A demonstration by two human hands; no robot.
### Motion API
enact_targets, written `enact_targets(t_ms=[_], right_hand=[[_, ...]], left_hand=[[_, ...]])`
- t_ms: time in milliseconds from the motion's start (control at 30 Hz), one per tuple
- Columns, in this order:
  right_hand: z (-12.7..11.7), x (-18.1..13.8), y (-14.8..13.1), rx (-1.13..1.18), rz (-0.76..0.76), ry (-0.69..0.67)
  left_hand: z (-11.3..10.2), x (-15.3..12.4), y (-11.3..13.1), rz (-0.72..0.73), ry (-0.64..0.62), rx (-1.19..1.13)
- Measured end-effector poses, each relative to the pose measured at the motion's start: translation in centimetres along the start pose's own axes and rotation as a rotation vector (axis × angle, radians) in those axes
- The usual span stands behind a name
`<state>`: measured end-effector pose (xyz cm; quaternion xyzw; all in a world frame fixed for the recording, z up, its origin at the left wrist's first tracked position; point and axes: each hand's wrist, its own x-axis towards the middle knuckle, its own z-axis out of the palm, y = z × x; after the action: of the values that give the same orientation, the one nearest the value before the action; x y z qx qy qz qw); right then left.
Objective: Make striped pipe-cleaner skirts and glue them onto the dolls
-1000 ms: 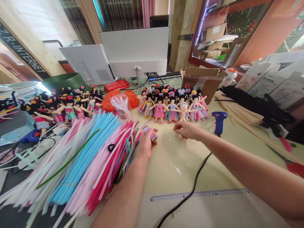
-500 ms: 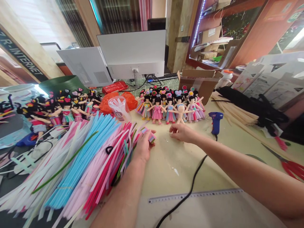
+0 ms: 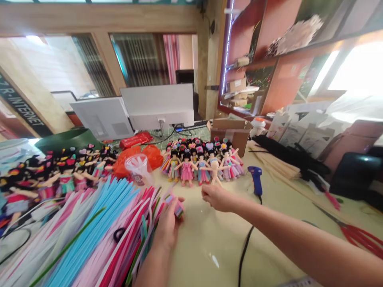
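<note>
My left hand (image 3: 170, 219) is closed round a small striped piece (image 3: 178, 209) in pink, purple and green that looks made of pipe cleaners. It is beside a large pile of loose pipe cleaners (image 3: 89, 235) in white, blue, pink and red. My right hand (image 3: 218, 197) is curled with its fingertips pressed together; whatever they hold, if anything, cannot be made out. Just behind it stands a bare, cream-coloured doll figure (image 3: 214, 169) with arms spread, its lower legs partly hidden by the hand. A group of finished dolls (image 3: 186, 169) with black hair and coloured dresses stands behind that.
A blue glue gun (image 3: 256, 180) stands to the right, its black cord (image 3: 245, 249) running towards me. Red-handled scissors (image 3: 359, 237) lie at the far right. A plastic cup (image 3: 138, 169), orange bag (image 3: 154, 155), more dolls (image 3: 67, 175), cardboard box (image 3: 230, 133) and monitor (image 3: 158, 105) are further back.
The view has tilted upward, so the table sits lower in the picture and the ruler is almost out of sight. Both hands keep nearly the same places beside the same things.
</note>
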<state>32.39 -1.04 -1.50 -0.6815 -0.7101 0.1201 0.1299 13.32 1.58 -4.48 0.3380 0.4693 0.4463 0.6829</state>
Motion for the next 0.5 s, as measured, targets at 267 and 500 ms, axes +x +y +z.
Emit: enact_targets(t_ms=[267,500], right_hand=[[-16.3,5.3,6.3,0.17,0.105,0.688],[-21.6,10.7,11.9,0.198,0.211,0.823]], left_hand=[[-0.2,0.1,0.0,-0.026,0.074,0.005],[-0.9,1.1,-1.0,-0.069,0.09,-0.01]])
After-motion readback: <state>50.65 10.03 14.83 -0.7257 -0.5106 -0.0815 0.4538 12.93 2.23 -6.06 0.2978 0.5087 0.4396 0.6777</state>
